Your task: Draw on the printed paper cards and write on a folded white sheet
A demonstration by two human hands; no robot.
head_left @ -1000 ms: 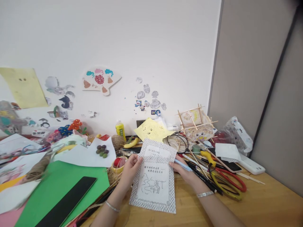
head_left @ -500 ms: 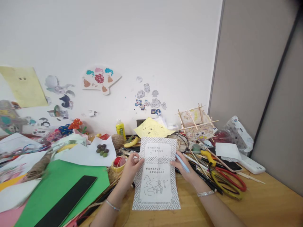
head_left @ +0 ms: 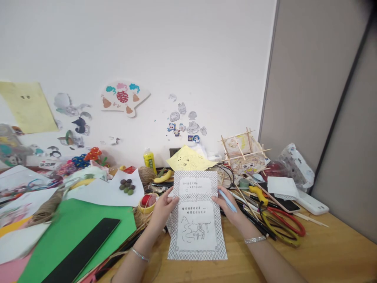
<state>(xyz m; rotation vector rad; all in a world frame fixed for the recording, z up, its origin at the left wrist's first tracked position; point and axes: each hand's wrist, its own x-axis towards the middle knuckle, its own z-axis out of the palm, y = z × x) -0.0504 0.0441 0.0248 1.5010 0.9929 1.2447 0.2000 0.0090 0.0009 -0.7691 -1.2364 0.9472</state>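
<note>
A white sheet of paper (head_left: 196, 232) with handwritten characters, a line drawing and a cross-hatched border hangs upright above the table, creased across its upper part. At its left edge, my left hand (head_left: 162, 207) pinches the paper between thumb and fingers. My right hand (head_left: 231, 208) grips the right edge at about the same height. A light blue pen (head_left: 227, 201) also rests in my right hand, slanting down across it. Behind the sheet's top lies a yellow drawn-on paper (head_left: 190, 158).
Green paper (head_left: 63, 224) with a long black strip (head_left: 85, 249) lies on the left. A yellow tape roll (head_left: 146, 207), a yellow bottle (head_left: 150, 160) and a stick frame (head_left: 246, 153) stand behind. Yellow-handled pliers or scissors (head_left: 290, 236) and a white device (head_left: 313, 203) lie right on the wooden table (head_left: 332, 251).
The sheet's lower part has swung slightly to the right, and its crease looks sharper. Both hands keep their hold with barely any movement.
</note>
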